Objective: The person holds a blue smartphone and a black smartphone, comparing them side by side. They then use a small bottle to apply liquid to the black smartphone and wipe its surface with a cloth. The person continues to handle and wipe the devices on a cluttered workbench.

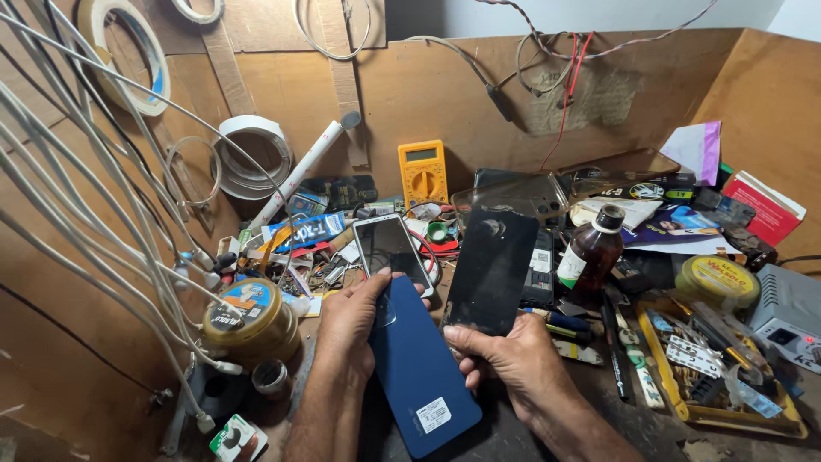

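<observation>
My left hand grips a blue phone, held back side up, with a small white sticker near its lower end. My right hand holds a black screen panel by its lower edge, tilted upright next to the blue phone. Just behind my left hand a white-framed phone lies face up on the bench.
A brown glass bottle stands right of the panel. A yellow multimeter leans on the back wall. A round tin sits at left under white cables. A yellow tray of tools and a grey device are at right.
</observation>
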